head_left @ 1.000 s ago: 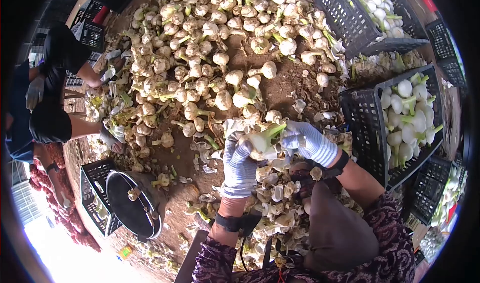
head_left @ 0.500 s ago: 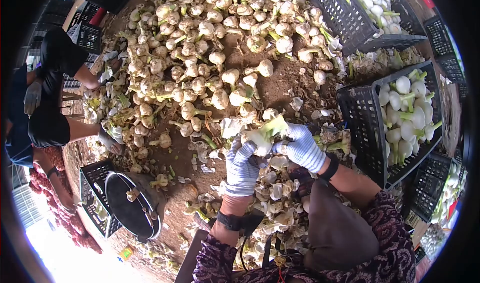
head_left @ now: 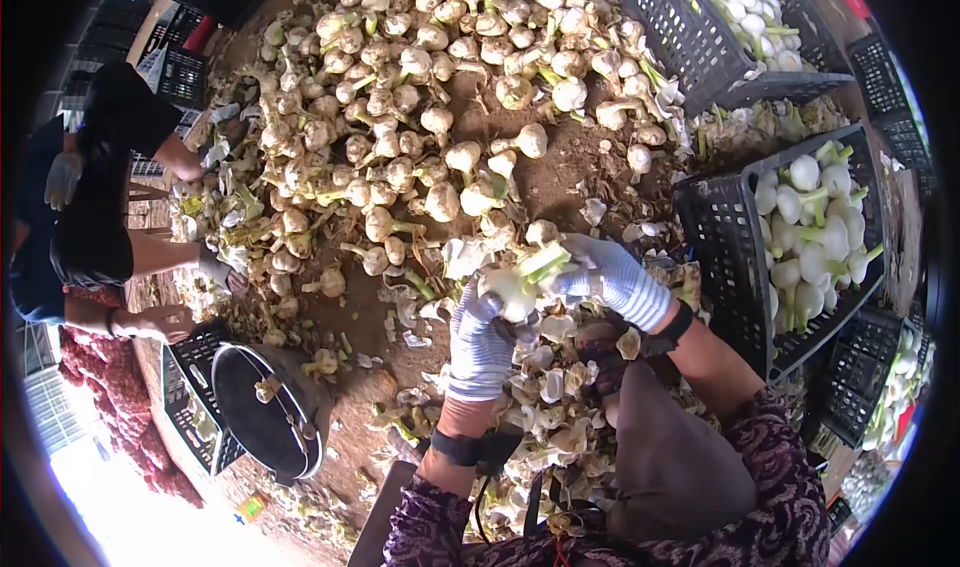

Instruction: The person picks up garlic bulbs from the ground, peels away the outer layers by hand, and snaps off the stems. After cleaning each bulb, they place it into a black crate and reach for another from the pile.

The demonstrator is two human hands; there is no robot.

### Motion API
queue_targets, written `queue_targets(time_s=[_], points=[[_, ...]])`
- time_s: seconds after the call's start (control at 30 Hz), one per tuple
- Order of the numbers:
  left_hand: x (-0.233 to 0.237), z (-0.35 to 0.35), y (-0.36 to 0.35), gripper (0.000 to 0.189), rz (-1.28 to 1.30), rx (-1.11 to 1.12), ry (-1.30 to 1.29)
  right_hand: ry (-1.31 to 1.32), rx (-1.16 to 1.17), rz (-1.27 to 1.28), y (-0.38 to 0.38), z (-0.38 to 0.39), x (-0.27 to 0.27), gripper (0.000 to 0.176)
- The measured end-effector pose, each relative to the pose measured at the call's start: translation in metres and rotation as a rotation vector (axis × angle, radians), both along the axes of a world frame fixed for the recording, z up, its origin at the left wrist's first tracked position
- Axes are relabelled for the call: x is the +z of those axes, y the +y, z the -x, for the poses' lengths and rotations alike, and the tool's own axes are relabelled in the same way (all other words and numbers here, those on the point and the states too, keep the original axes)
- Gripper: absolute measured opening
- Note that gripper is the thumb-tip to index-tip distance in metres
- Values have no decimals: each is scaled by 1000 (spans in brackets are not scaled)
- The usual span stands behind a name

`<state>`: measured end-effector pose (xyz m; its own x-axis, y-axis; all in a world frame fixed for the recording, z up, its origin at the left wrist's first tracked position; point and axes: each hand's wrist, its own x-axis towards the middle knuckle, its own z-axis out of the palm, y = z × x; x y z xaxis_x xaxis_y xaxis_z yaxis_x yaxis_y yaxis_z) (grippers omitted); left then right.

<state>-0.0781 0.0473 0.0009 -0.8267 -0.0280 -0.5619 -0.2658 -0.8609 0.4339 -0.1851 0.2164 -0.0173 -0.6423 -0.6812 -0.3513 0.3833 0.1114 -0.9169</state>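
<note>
A pale, partly peeled garlic bulb (head_left: 512, 295) with a cut green stem is held in front of me, above the ground. My left hand (head_left: 478, 342), in a striped glove, is closed around the bulb from below and the left. My right hand (head_left: 615, 285), gloved alike, has its fingers closed at the stem end. Exactly what its fingertips pinch is partly hidden. Beneath both hands lies a heap of peeled garlic skins (head_left: 548, 387). A loose scrap of skin (head_left: 628, 344) shows just below my right wrist.
Many unpeeled garlic bulbs (head_left: 380, 147) cover the earth ahead. To my right stands a black crate (head_left: 720, 237) of clean white bulbs; another crate (head_left: 680, 37) is farther back. A black bucket (head_left: 265, 407) stands at left, near a co-worker's bare hand (head_left: 155, 323).
The bulb looks whiter, with less loose skin around it. My right hand has shifted slightly up and right. The co-worker's bare hand has risen away from the crate beside the bucket.
</note>
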Motion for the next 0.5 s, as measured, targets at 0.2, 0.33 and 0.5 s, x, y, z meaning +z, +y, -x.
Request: queue_targets(time_s=[0.2, 0.33, 0.5], points=[[13, 2, 17, 71, 778, -12, 121, -402, -253, 130, -18, -25, 1, 23], [16, -5, 11, 67, 493, 0, 31, -53, -171, 57, -12, -26, -1, 20], [-2, -4, 8, 48, 123, 69, -180, -453, -247, 304, -11, -35, -10, 20]])
